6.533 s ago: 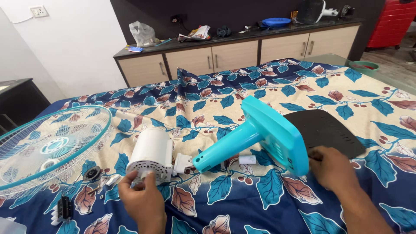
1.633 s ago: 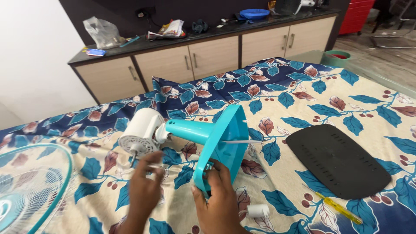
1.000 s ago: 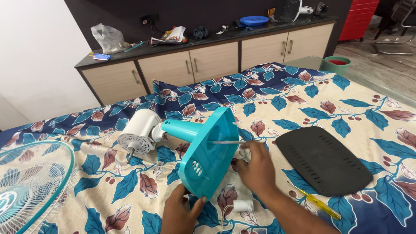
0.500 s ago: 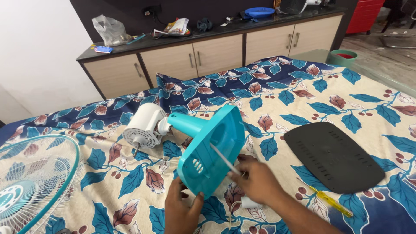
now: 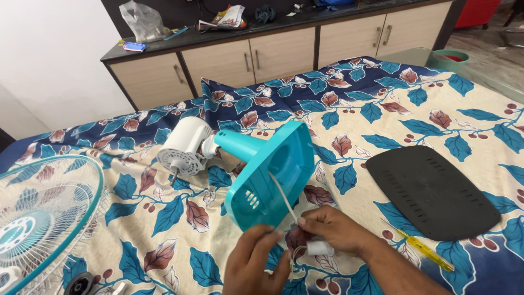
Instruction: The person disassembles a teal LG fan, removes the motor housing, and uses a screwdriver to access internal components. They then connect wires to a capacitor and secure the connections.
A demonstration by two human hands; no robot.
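A turquoise fan base lies on its side on the bed, its stem joined to a white motor housing. A thin white cord runs out of the base's underside toward my hands. My left hand pinches the cord just below the base's edge. My right hand grips the cord's white plug next to it.
A black base cover plate lies at the right, with a yellow screwdriver beside it. A fan grille rests at the left edge. A wooden cabinet with clutter on top stands behind the bed.
The base was turned so its underside faces me. My right hand left the base, pulled the cord down and took the plug; my left hand moved off the rim onto the cord.
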